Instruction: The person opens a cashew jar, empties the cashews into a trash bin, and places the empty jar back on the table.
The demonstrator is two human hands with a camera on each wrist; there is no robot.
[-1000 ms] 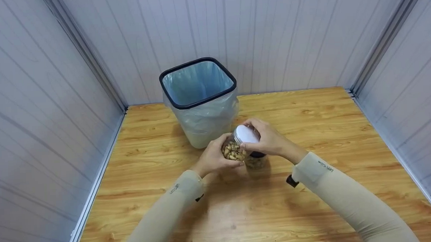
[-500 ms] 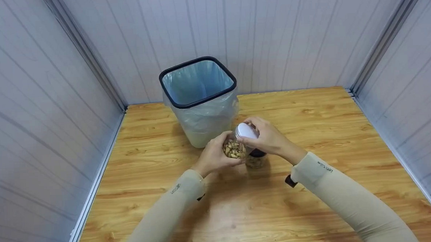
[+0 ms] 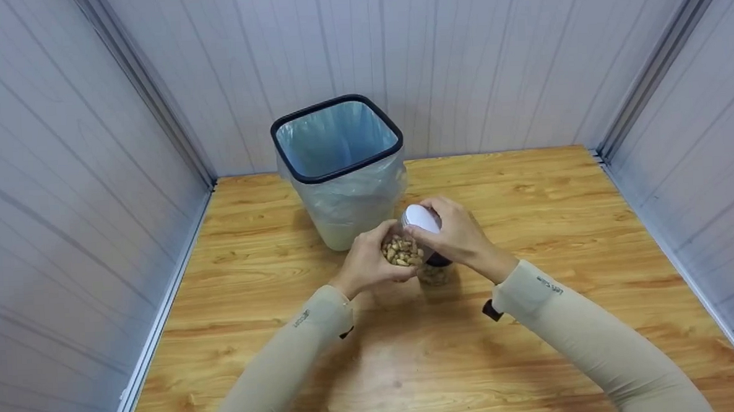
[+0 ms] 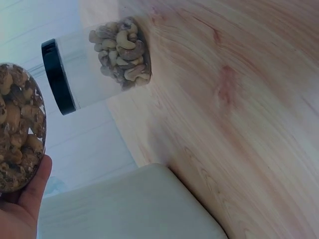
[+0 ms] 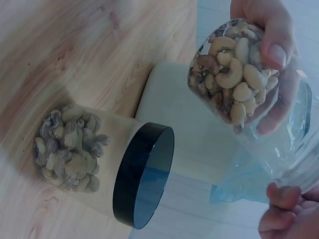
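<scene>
A clear jar of cashews (image 3: 402,251) hangs tilted in the air, held by my left hand (image 3: 369,261) around its body. My right hand (image 3: 461,236) grips the white lid (image 3: 421,218) at the jar's top, thumb on the near edge and fingers at the far edge. In the right wrist view, the fingertips (image 5: 286,211) of that hand are bent at the jar's mouth end. Just below the hands, a second clear jar (image 5: 70,149) with a black top (image 5: 142,174) stands upright on the table, part full of cashews. The head view shows it partly covered.
Behind the hands to the left stands a pale waste bin (image 3: 343,232) with a black rim (image 3: 275,132) and a translucent liner bag (image 3: 366,190). The wood-grain table (image 3: 250,236) is bounded by white panel walls (image 3: 472,65) at the back and sides.
The right hand has turned slightly on the white lid. The held jar has shifted a little to the right and tilts a bit differently. The standing jar and bin keep their places.
</scene>
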